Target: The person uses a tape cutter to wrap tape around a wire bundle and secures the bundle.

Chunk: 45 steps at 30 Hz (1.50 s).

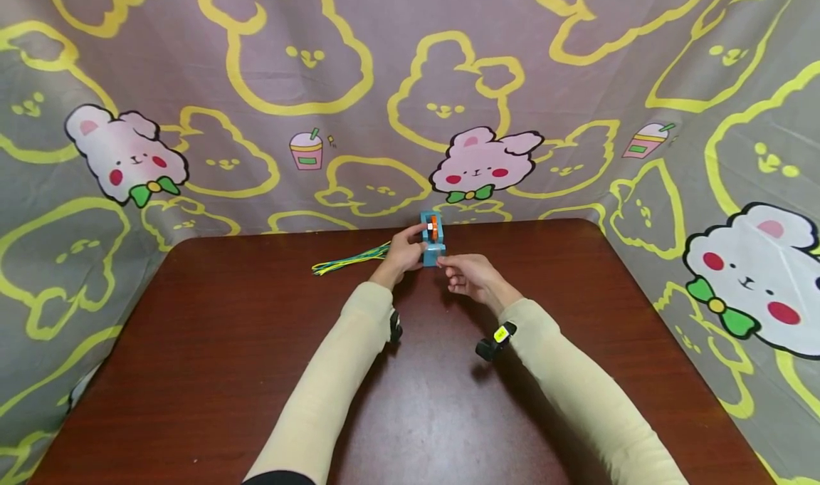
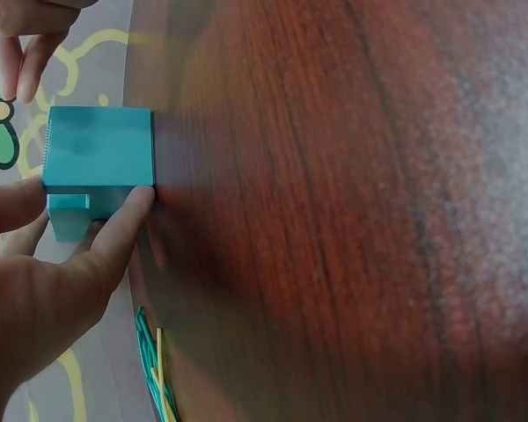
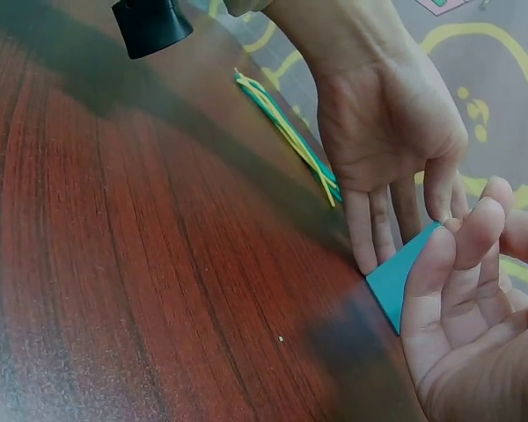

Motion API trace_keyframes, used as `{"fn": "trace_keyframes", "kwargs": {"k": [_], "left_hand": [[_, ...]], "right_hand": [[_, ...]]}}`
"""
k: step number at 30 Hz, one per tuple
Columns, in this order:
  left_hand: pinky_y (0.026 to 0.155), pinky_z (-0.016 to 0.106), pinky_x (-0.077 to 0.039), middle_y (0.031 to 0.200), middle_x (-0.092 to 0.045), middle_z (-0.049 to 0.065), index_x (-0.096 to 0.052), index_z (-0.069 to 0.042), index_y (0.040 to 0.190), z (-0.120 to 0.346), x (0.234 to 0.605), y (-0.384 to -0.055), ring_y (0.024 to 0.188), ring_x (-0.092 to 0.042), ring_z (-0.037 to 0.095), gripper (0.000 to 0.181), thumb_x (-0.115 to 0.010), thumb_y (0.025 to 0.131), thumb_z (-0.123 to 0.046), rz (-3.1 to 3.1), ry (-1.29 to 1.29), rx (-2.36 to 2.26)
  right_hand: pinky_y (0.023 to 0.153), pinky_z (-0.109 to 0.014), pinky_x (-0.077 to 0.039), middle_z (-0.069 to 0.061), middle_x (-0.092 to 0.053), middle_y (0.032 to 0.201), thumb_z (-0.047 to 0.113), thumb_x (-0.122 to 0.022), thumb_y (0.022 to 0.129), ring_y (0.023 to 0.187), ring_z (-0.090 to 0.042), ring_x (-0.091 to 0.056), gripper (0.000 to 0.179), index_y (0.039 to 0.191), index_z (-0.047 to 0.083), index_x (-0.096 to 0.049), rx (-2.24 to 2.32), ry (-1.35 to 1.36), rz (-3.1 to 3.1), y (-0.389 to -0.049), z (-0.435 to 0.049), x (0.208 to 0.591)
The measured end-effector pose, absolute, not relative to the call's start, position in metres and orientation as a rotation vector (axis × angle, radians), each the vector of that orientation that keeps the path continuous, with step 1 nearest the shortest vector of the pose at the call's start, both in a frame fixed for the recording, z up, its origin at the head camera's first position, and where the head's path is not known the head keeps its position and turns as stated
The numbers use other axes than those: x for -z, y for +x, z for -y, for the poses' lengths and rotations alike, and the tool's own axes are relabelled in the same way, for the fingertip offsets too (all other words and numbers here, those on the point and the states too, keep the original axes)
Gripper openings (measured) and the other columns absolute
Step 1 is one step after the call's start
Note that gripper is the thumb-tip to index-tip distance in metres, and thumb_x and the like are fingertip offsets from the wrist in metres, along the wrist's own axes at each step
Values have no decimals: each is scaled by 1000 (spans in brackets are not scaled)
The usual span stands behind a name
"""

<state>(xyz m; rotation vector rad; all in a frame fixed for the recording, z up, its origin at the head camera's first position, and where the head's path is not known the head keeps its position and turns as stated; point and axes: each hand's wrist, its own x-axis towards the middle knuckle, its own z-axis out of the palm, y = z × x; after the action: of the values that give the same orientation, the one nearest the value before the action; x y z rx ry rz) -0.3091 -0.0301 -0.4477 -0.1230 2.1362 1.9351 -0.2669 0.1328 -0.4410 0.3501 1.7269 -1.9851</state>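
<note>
A blue tape dispenser (image 1: 431,259) with an orange tape core (image 1: 435,228) stands near the table's far edge. My left hand (image 1: 403,253) grips it from the left, thumb and fingers against its sides; in the left wrist view the dispenser's flat end (image 2: 99,146) shows between them. At its near end my right hand (image 1: 472,274) pinches with thumb and forefinger, the other fingers curled, where a clear strip of tape (image 1: 436,249) glints. In the right wrist view the right fingertips (image 3: 433,255) overlap the dispenser, hiding much of it.
A bundle of yellow and green cords (image 1: 349,260) lies left of the dispenser, partly behind my left hand. The brown wooden table (image 1: 256,342) meets a patterned curtain (image 1: 359,136) at its back and sides. A dark camera (image 1: 492,347) is strapped at my right wrist.
</note>
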Motion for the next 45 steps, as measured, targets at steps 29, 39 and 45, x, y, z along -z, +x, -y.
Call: {"fn": "trace_keyframes", "kwargs": {"k": [29, 39, 45], "left_hand": [[82, 45, -49, 131, -47, 10, -48, -25, 136, 31, 444, -306, 102, -57, 25, 47, -49, 93, -6, -2160, -106, -1890], [82, 45, -49, 132, -48, 11, -48, -25, 137, 30, 443, -307, 102, -57, 25, 48, -50, 93, -6, -2161, -109, -1896], [82, 45, -49, 133, -47, 11, -47, -26, 137, 30, 443, -306, 104, -56, 26, 47, -49, 94, -7, -2167, -122, -1892]], "right_hand": [[55, -27, -48, 3, -55, 56, 19, -68, 85, 46, -9, -49, 30, 106, -3, -63, 2018, 280, -1680, -252, -138, 439], [56, -27, -48, 2, -56, 57, 21, -69, 84, 47, -9, -49, 19, 93, 3, -69, 2029, 264, -1669, -244, -141, 436], [56, -27, -48, 1, -55, 58, 22, -70, 84, 47, -10, -49, 26, 99, 0, -67, 2030, 262, -1655, -239, -142, 437]]}}
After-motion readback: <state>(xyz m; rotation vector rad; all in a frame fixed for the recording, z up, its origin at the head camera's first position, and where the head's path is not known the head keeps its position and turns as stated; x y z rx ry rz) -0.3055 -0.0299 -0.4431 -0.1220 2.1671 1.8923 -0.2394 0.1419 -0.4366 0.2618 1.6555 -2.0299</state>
